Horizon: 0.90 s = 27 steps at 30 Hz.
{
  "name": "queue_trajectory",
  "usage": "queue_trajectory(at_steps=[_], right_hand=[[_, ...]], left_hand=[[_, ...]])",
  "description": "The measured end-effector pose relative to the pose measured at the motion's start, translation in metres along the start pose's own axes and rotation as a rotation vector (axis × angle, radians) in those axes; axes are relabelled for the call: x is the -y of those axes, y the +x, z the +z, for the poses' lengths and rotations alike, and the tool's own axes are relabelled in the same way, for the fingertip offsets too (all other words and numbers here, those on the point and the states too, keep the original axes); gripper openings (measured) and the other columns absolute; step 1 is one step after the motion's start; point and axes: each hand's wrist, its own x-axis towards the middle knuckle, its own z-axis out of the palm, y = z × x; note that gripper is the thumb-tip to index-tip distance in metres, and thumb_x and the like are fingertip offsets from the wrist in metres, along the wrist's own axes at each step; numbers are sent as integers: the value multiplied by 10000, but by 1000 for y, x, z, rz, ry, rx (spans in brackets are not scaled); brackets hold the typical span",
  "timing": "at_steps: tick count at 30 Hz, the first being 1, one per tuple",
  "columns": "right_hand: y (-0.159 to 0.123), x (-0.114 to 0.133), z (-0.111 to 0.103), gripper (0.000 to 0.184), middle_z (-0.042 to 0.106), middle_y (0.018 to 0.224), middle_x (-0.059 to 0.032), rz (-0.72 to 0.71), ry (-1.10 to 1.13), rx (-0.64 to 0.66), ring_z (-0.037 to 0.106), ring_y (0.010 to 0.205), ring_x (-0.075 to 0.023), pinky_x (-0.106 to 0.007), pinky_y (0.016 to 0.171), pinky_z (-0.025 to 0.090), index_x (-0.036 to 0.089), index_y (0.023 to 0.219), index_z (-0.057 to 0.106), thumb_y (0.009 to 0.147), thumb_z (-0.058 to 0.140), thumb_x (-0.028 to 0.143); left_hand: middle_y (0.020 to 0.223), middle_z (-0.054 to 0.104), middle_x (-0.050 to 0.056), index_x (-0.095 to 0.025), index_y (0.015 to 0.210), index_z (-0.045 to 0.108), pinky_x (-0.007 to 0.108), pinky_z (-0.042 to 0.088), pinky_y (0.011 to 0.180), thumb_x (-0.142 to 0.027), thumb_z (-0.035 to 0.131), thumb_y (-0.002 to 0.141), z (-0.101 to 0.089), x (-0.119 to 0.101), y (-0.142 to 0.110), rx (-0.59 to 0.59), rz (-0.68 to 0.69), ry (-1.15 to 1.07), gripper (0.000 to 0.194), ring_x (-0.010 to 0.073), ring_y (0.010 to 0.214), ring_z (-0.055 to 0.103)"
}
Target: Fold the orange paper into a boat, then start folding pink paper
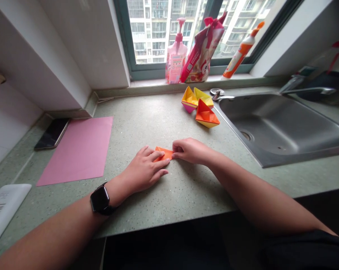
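Observation:
A small piece of folded orange paper (167, 153) lies on the speckled green countertop (146, 120). My left hand (142, 168) rests on it with fingers stretched out and slightly spread, pressing it to the surface; part of the paper is hidden beneath them. At the paper's right end, my right hand (190, 150) has its fingers curled, pinching the edge between thumb and forefinger. Beyond my hands sit three folded paper boats: one yellow-orange and pink (189, 99), one yellow (204, 98), and one red-orange with a yellow underside (207, 114).
A pink paper sheet (79, 150) lies at the left, partly under a dark phone (52, 134). A white device (7, 210) is at the near left. The steel sink (287, 123) is at the right. A pump bottle (176, 56), red bag (204, 52) and orange-white bottle (241, 52) line the windowsill.

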Motion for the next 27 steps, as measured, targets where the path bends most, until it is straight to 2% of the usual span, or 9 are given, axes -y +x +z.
queue_trajectory(at_steps=[3,6,14,22,25,27], right_hand=[[0,-2,0,77,762,852,-15,3,3,4,632,760,-173,-293,661,381,230,912,742,939,774,294],[0,-4,2,91,763,861,-16,-1,8,-6,631,765,-175,-294,657,378,232,904,732,948,769,302],[-3,-2,4,97,768,867,-20,6,26,-23,637,775,-183,-307,666,392,236,890,725,957,770,289],[-3,-1,3,120,764,893,-21,40,28,2,637,801,-184,-311,675,392,232,885,703,966,769,291],[-2,-1,3,123,766,909,-27,34,23,5,637,807,-191,-316,679,393,234,887,695,969,760,299],[-2,-2,4,124,769,916,-30,31,17,8,641,810,-198,-319,675,388,239,886,694,968,754,309]], left_hand=[[1386,736,84,-275,1298,792,629,361,1263,-391,478,1167,-6,1,-2,-4,-11,-40,359,298,1238,651],[1387,748,79,-268,1262,810,646,394,1248,-353,466,1172,-13,0,-6,17,-16,-41,366,297,1243,669],[1474,721,105,-265,1175,864,705,438,1198,-345,520,1138,-30,-4,-29,94,-83,77,355,401,1393,614],[1492,723,89,-277,984,903,708,454,1178,-329,584,1104,-53,-11,-36,202,-176,117,345,420,1373,641],[1405,774,63,-265,901,889,680,489,1167,-332,591,1105,-58,-7,-34,212,-168,71,368,374,1274,705],[1345,799,55,-249,902,872,628,492,1198,-350,558,1125,-56,-2,-30,141,-146,21,398,323,1228,731]])
